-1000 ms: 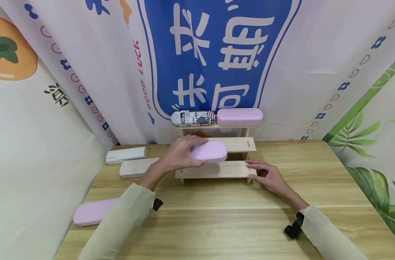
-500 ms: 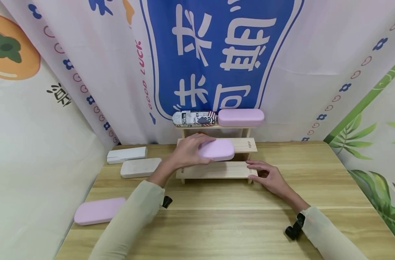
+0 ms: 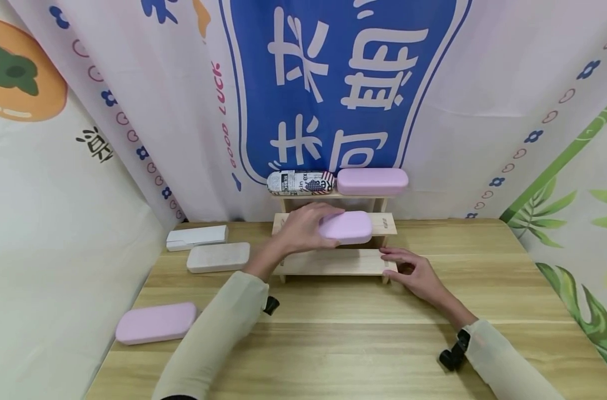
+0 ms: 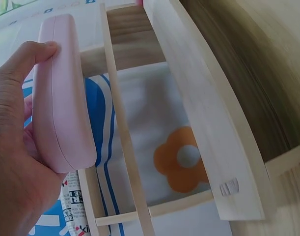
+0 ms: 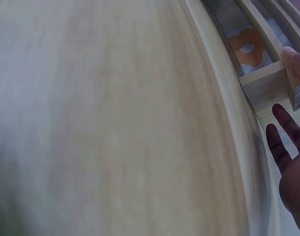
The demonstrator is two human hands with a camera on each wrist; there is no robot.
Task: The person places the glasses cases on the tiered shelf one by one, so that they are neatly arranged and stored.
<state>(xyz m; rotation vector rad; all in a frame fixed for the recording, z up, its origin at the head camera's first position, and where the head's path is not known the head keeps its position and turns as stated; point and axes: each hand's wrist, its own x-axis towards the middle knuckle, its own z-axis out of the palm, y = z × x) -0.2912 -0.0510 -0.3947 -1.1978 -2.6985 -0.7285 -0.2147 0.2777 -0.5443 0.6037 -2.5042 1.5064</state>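
Observation:
My left hand (image 3: 309, 226) grips a pink glasses case (image 3: 347, 228) by its left end, over the middle tier of a small stepped wooden shelf (image 3: 333, 262). In the left wrist view, the thumb lies along the seam of the pink glasses case (image 4: 61, 98), while other fingers are partly hidden behind it. My right hand (image 3: 417, 276) holds the right end of the lowest tier between thumb and fingers. A glasses case with newspaper print (image 3: 300, 183) and another pink glasses case (image 3: 372, 181) sit side by side on the top tier.
On the table's left lie a white glasses case (image 3: 197, 238), a grey-white case (image 3: 218, 258) and a pink case (image 3: 156, 323) nearer the front. A printed curtain (image 3: 463, 111) hangs right behind the shelf. The wooden table (image 3: 343, 344) extends in front.
My left hand has carried the pink glasses case rightward and slightly back, from the left part of the middle tier towards its right part. The right hand stays at the lowest tier's end.

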